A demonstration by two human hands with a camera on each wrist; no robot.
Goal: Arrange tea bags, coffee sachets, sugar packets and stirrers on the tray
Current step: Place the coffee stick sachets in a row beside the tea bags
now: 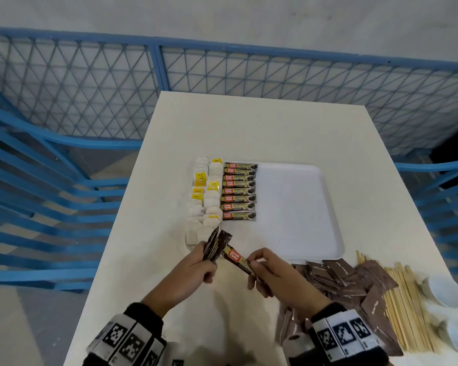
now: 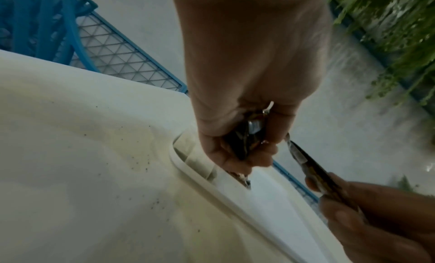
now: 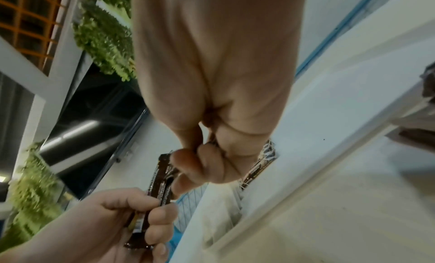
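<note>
A white tray (image 1: 296, 207) lies mid-table. Tea bags (image 1: 204, 199) with yellow tags fill its left edge, and a column of several coffee sachets (image 1: 239, 191) lies beside them. Just in front of the tray's near left corner, my left hand (image 1: 196, 265) grips a small bundle of dark coffee sachets (image 1: 217, 244), seen in the left wrist view as the bundle (image 2: 244, 140). My right hand (image 1: 265, 265) pinches a single coffee sachet (image 1: 238, 258) by its end, its other end touching the bundle. In the right wrist view the right hand's fingers (image 3: 200, 166) curl over that sachet (image 3: 162, 179).
Brown sugar packets (image 1: 341, 278) lie heaped at the near right, with wooden stirrers (image 1: 405, 302) beside them and white cups (image 1: 444, 289) at the table's right edge. A blue mesh fence (image 1: 154, 75) surrounds the table. The tray's right half (image 1: 302, 196) is bare.
</note>
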